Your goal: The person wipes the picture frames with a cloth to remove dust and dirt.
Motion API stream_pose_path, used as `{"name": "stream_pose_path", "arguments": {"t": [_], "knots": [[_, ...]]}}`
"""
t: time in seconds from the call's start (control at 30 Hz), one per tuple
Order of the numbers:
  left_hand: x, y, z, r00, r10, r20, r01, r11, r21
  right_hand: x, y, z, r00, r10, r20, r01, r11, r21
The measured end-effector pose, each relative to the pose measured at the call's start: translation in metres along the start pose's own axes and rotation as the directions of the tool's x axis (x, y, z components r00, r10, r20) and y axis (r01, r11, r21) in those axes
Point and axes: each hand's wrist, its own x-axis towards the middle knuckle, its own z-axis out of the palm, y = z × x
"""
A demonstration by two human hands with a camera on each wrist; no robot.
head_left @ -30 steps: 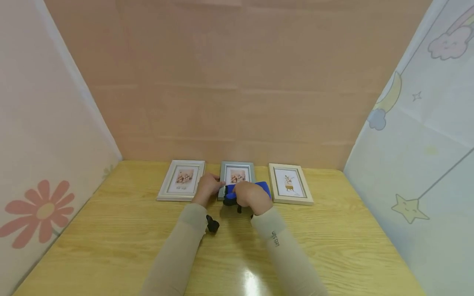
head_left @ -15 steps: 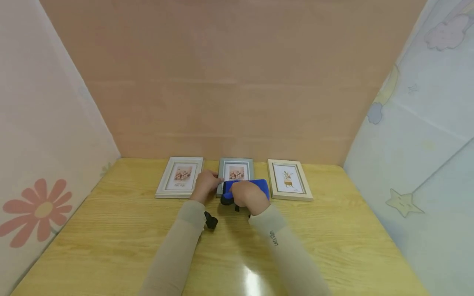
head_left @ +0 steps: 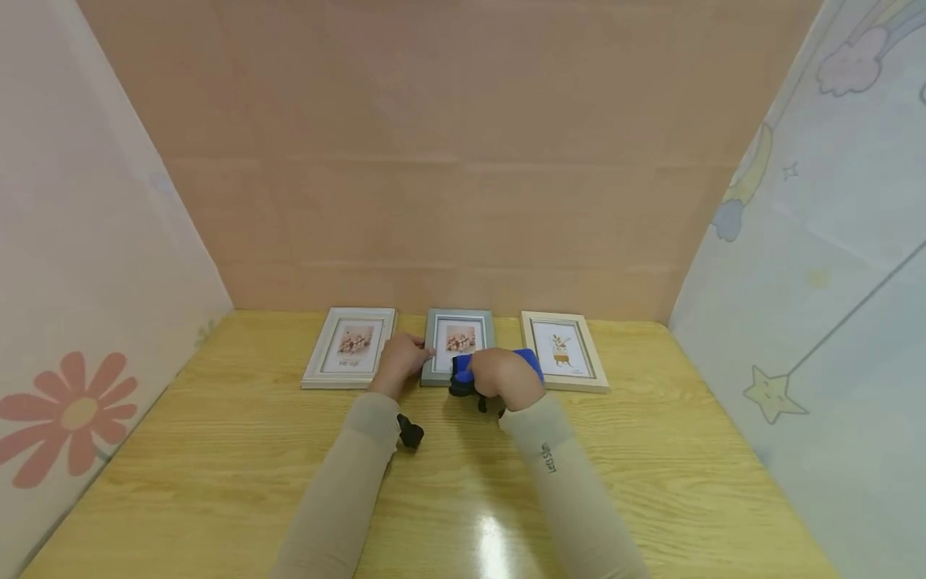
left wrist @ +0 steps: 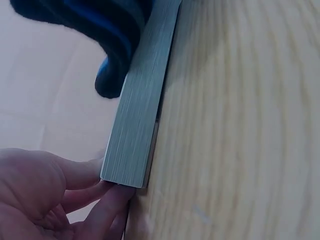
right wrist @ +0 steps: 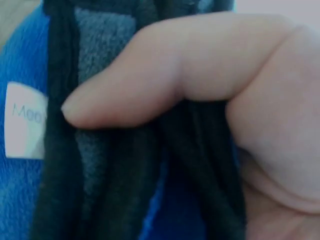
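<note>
The grey-blue picture frame [head_left: 487, 322] lies flat in the middle of a row of three. My left hand [head_left: 402, 360] holds its left edge; in the left wrist view the thumb and fingers [left wrist: 115, 200] pinch the end of the frame [left wrist: 137, 105]. My right hand [head_left: 506, 376] grips a bunched blue cloth [head_left: 530, 362] with black edging over the frame's lower right corner. The right wrist view shows the thumb [right wrist: 115, 90] pressed on the folded cloth [right wrist: 22, 195], which has a white label. The hand hides that corner of the frame.
A white picture frame [head_left: 314, 366] lies to the left, partly behind my left hand. A cream picture frame [head_left: 593, 358] lies to the right. A small black object [head_left: 411, 433] is at my left cuff. The wooden table [head_left: 217, 450] ends at a pinkish wall.
My right hand has moved to the right with the blue cloth, uncovering more of the middle frame's lower part. My left hand stays at the frame's left edge.
</note>
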Motion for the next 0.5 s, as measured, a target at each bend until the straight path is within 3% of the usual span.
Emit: {"name": "stream_pose_path", "arguments": {"t": [0.3,0.5], "knots": [[0.001,0.000,-0.006,1.000,0.008,-0.007,-0.009,1.000,-0.003,0.001,-0.038,0.009,0.992,-0.124,-0.037,0.121,0.989,-0.081],[0.001,-0.002,-0.003,1.000,0.010,-0.001,-0.010,1.000,-0.004,0.002,-0.015,0.002,0.995,-0.102,0.001,0.102,0.995,-0.003]]}}
